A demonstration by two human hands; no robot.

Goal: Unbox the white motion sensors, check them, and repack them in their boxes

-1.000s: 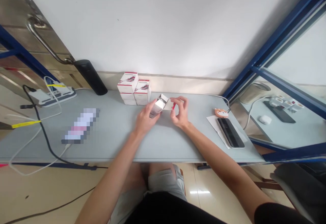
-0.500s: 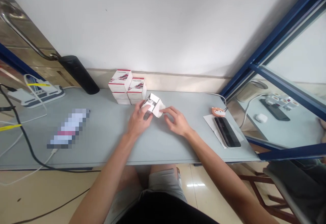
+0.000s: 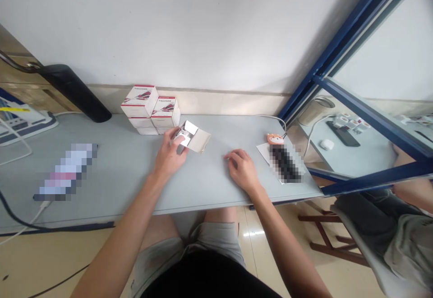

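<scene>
Pale blue-grey, the desk (image 3: pixel 203 185) runs along a white wall (image 3: pixel 203 31). Over its middle, tilted toward the right, is an open white box (image 3: pixel 196 140) with its flaps spread, the longest one reaching out to the right. The person's left hand (image 3: pixel 170 155) is clamped around its near left side, thumb and fingers on the cardboard. Well apart to the right, the right hand (image 3: pixel 244 169) hangs low over or rests on the desk, fingers loosely curled; whether thumb and fingertips meet cannot be made out.

Just behind the left hand stand white-and-red boxes (image 3: pixel 145 108) in two stacks, side by side. Farther left are a black cylinder (image 3: pixel 77 92), a power strip (image 3: pixel 37 128) and a pixelated device (image 3: pixel 67 171) with a cable plugged in. Right of the right hand, an orange-and-white animal-shaped item (image 3: pixel 275 139) sits beside a dark pixelated object (image 3: pixel 287 165) on white paper (image 3: pixel 263 150). Beyond rises a blue frame (image 3: pixel 365 113).
</scene>
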